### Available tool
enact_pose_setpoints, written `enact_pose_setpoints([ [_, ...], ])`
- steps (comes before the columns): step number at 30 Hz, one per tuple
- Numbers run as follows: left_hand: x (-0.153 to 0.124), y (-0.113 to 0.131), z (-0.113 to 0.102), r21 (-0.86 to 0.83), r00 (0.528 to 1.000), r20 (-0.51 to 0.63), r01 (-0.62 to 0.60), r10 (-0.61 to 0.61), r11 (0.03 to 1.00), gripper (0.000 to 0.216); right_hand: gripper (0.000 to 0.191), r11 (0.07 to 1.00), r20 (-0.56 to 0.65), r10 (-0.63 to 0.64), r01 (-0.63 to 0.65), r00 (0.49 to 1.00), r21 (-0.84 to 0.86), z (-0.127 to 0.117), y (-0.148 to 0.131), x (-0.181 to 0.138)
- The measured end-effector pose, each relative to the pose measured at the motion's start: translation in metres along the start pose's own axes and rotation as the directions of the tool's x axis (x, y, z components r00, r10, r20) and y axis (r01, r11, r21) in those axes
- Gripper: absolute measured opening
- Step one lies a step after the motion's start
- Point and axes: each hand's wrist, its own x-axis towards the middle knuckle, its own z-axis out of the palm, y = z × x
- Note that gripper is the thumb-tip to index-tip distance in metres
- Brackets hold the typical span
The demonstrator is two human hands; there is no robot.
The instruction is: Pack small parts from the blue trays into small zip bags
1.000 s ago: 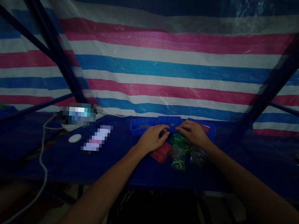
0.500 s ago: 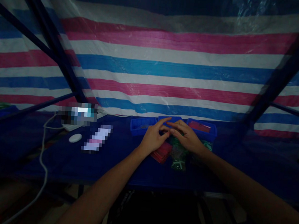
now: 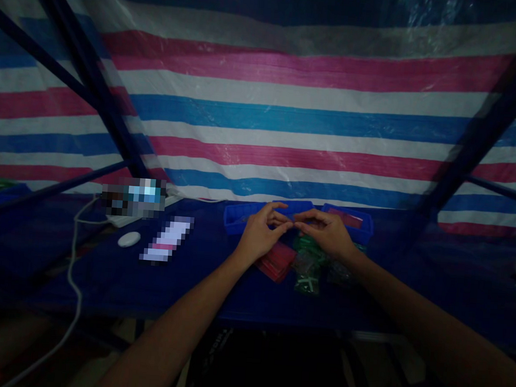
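My left hand [image 3: 262, 229] and my right hand [image 3: 325, 230] meet fingertip to fingertip above the table, both pinched. Whatever lies between the fingertips is too small and dark to make out. Below my left hand is a stack of flat red packets [image 3: 277, 262]. Under my right hand lie green packets [image 3: 311, 247] in clear plastic, and a small clear bag with green in it [image 3: 307, 282] sits closer to me. Behind the hands stand a left blue bin [image 3: 234, 218], a middle blue bin [image 3: 299, 207] and a right blue bin [image 3: 368, 223] with a red packet [image 3: 344, 218] inside.
On the left of the blue table [image 3: 208, 272] are a blurred-out phone-like shape [image 3: 167, 239], a white oval object [image 3: 129, 239] and a white power strip [image 3: 121, 217] with a cable [image 3: 73, 263]. Dark frame posts [image 3: 112, 124] rise before a striped sheet [image 3: 289, 119].
My fingertips have drawn together into a pinch at each hand; the fingers were more spread and overlapping before. The packets and bins stay in place.
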Motion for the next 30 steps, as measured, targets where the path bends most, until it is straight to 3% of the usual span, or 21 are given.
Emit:
enact_pose_setpoints([
  [4, -0.002, 0.001, -0.002, 0.204, 1.0, -0.017, -0.012, 0.016, 0.979, 0.038, 0.025, 0.981, -0.153, -0.101, 0.073, 0.983, -0.18, -0.001, 0.001, 0.001],
  [6, -0.003, 0.004, -0.001, 0.215, 1.0, 0.023, -0.006, 0.001, 0.977, 0.041, 0.019, 0.947, -0.174, -0.193, 0.137, 0.966, -0.29, -0.001, 0.002, 0.0],
  [10, -0.004, 0.007, 0.001, 0.076, 0.995, 0.099, -0.013, 0.005, 0.997, 0.037, 0.013, 0.837, 0.033, -0.356, 0.334, 0.934, -0.434, 0.001, 0.0, -0.002],
  [13, -0.001, -0.001, -0.001, 0.029, 0.997, 0.075, 0.003, -0.005, 1.0, 0.031, 0.022, 0.796, 0.153, -0.381, 0.407, 0.912, -0.448, 0.003, -0.004, -0.005],
  [16, 0.002, -0.015, -0.003, -0.039, 0.998, 0.018, 0.055, -0.055, 0.998, 0.027, 0.022, 0.831, 0.12, -0.347, 0.364, 0.93, -0.421, 0.004, -0.005, -0.006],
  [18, 0.003, -0.021, -0.003, -0.066, 0.998, -0.002, 0.066, -0.067, 0.996, 0.024, 0.018, 0.883, 0.023, -0.286, 0.273, 0.958, -0.382, 0.005, -0.003, -0.006],
  [21, 0.002, -0.019, -0.001, -0.051, 0.998, -0.007, 0.062, -0.062, 0.997, 0.018, 0.029, 0.962, -0.073, -0.155, 0.133, 0.985, -0.24, 0.005, 0.001, -0.004],
  [25, -0.001, -0.006, 0.002, -0.015, 0.996, 0.06, 0.069, -0.068, 0.997, 0.028, 0.043, 0.996, 0.03, -0.054, 0.056, 0.998, -0.067, 0.004, 0.004, -0.003],
  [30, -0.002, 0.002, 0.0, 0.097, 0.995, 0.054, 0.076, -0.081, 0.992, 0.042, 0.028, 0.984, 0.013, -0.061, 0.062, 0.998, -0.164, 0.001, 0.004, -0.003],
])
